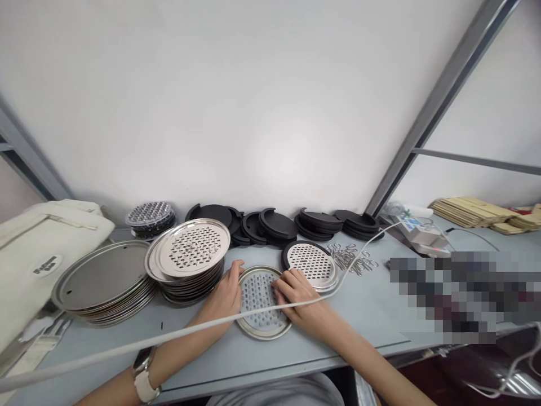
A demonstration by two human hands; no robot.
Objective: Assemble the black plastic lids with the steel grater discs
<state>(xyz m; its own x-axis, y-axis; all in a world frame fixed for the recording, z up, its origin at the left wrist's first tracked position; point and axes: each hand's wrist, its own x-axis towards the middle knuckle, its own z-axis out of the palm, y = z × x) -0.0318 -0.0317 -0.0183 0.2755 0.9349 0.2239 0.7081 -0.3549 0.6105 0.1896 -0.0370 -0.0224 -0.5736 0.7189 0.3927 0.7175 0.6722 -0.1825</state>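
A round metal grater plate point(264, 316) with rows of raised teeth lies on the grey table in front of me. My left hand point(228, 293) grips its left rim, the fingers along the edge. Over its right part, my right hand point(300, 296) bends its fingers closed, fingertips down at the toothed surface; whatever they hold is too small to make out. Just behind my right hand lies a second round grater plate point(313, 262) on a black round base. A tall stack of grater plates point(194, 245) stands beyond my left hand.
Plain metal discs point(105, 276) are stacked at the left beside a white bag point(54, 242). Black round holders point(274, 225) line the wall. Small metal rings or hooks point(355, 259) lie in a heap at the right. A white cable point(181, 334) crosses before both arms.
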